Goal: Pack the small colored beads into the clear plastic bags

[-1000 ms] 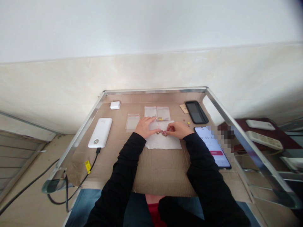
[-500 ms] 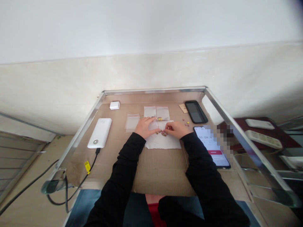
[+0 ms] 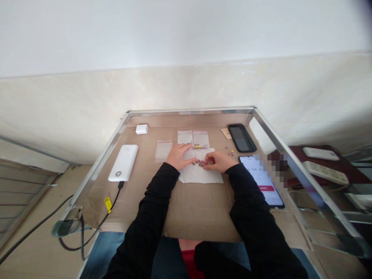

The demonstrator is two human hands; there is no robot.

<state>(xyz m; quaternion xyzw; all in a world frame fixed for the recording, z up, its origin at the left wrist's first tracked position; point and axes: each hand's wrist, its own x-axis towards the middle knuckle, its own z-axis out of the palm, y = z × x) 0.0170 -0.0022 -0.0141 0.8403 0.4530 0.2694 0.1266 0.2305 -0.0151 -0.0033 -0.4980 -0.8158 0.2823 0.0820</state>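
Blurred pills (image 3: 201,163) lie between the left hand (image 3: 179,157), its thumb and fingers apart, and the curled right hand (image 3: 217,161), whose grip I cannot make out.

"What's the wall like?"

"The upper wall (image 3: 186,35) is plain white; the lower band (image 3: 186,89) is cream with faint marbling, and a thin ledge (image 3: 186,66) divides them."

"And the furniture?"

"A cardboard-topped table (image 3: 200,217) stands before the wall, with a metal rail (image 3: 192,112) along its far and side edges. Just beyond, on the right, sits a dark red side table (image 3: 353,166)."

"The floor?"

"The beige floor (image 3: 58,201) shows on the left, near a slatted panel (image 3: 21,190); I can't tell whether that's a door."

"Light?"

"Soft and pale, with a grey shadow (image 3: 345,133) darkening the wall at right."
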